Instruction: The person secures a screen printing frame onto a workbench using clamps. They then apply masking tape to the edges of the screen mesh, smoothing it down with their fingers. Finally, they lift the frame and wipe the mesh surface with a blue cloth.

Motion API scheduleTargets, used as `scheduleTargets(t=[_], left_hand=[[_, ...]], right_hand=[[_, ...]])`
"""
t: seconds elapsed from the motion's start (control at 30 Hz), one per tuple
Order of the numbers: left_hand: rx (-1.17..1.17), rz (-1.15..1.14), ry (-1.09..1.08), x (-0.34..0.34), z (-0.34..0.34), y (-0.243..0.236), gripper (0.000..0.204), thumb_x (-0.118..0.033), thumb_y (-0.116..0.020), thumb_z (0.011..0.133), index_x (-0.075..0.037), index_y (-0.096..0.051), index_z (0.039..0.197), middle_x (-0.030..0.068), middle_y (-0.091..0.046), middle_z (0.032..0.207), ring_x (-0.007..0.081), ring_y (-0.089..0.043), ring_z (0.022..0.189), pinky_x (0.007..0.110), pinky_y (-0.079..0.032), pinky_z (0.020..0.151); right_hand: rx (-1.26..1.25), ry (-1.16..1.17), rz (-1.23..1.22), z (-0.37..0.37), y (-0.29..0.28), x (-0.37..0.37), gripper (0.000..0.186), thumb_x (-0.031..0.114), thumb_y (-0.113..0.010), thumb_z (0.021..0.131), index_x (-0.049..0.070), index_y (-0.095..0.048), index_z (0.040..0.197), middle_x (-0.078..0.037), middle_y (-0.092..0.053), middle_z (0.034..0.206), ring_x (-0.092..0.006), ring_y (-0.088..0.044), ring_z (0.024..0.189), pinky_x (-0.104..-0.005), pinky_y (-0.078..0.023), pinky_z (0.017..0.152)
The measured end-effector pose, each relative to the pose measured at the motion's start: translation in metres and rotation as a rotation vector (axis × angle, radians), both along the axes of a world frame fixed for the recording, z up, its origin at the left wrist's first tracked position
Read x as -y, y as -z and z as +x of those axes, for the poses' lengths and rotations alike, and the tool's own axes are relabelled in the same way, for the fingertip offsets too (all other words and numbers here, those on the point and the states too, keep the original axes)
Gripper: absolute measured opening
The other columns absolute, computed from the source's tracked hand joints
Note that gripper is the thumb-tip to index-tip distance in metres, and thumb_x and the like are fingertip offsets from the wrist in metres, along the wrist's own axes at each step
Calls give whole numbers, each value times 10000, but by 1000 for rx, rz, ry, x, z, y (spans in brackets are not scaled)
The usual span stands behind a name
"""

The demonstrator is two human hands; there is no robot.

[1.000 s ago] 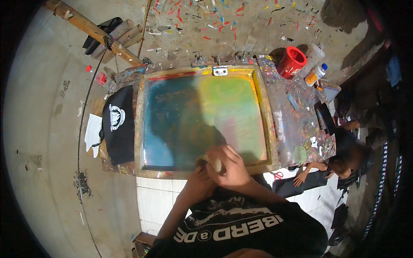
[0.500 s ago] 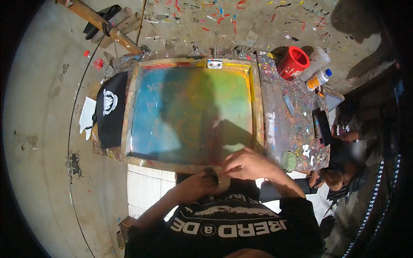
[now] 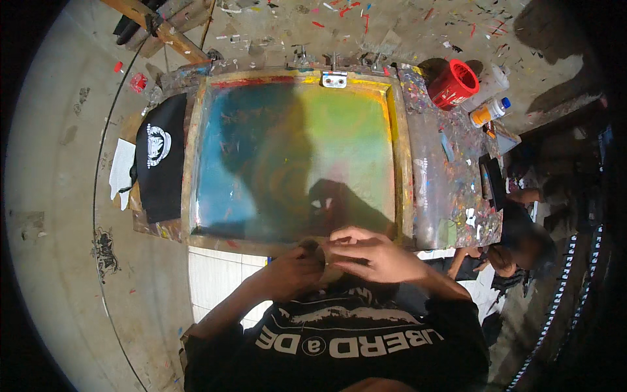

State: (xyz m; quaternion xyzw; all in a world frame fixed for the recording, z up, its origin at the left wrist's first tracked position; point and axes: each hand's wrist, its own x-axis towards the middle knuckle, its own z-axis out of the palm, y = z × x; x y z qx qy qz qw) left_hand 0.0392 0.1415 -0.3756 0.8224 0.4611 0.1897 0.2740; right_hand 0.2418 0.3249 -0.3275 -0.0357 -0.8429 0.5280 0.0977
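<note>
The left forearm (image 3: 228,304) slanted up and inward from the lower left, ending in a left hand (image 3: 295,269) with its fingers curled closed in front of the chest. Opposite, the right forearm (image 3: 441,286) angled in from the lower right, the right hand (image 3: 377,255) bent-fingered, knuckles upward, fingertips pointing left and lying close beside the left hand's fingers.
</note>
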Motion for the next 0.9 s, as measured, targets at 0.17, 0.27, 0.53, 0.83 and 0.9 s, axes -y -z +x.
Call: scheduleTargets(t=[0.17,0.27,0.53,0.83,0.9], left_hand=[[3,-10,33,12,-3,1,260,-254,-599,957,-81,-649,1145,101,-661,1230,233,-617,1204,410,-423,1046],[40,62,61,20,-4,6,248,-219,-614,871,-83,-645,1076,93,-657,1176,229,-624,1170,412,-426,1018],[57,51,100,36,-16,16,309,-226,-594,854,-81,-644,1122,94,-657,1209,227,-618,1203,431,-415,1021],[233,-237,-161,33,-56,-5,304,-301,-717,919,-31,-667,1049,188,-663,990,362,-653,1011,482,-463,954],[327,-137,-183,29,-65,-12,318,-302,-728,927,-28,-662,1076,173,-666,961,376,-660,973,494,-480,922]], right_hand=[[75,116,-198,-7,-7,16,251,92,-769,912,53,-763,1160,-116,-705,1140,-252,-713,949,-364,-586,862],[107,42,-139,-16,-13,9,216,44,-785,884,77,-796,1097,-136,-741,1026,-273,-725,908,-356,-590,814],[20,-285,141,-41,-16,6,173,13,-706,892,-6,-651,1054,-129,-660,1006,-309,-681,912,-405,-573,776],[196,-481,104,-54,-38,6,148,83,-640,941,21,-560,1050,-150,-563,942,-330,-623,849,-443,-523,755],[174,-406,-37,-61,-44,-5,162,8,-626,932,40,-501,1029,-140,-552,937,-328,-612,836,-437,-513,748]])
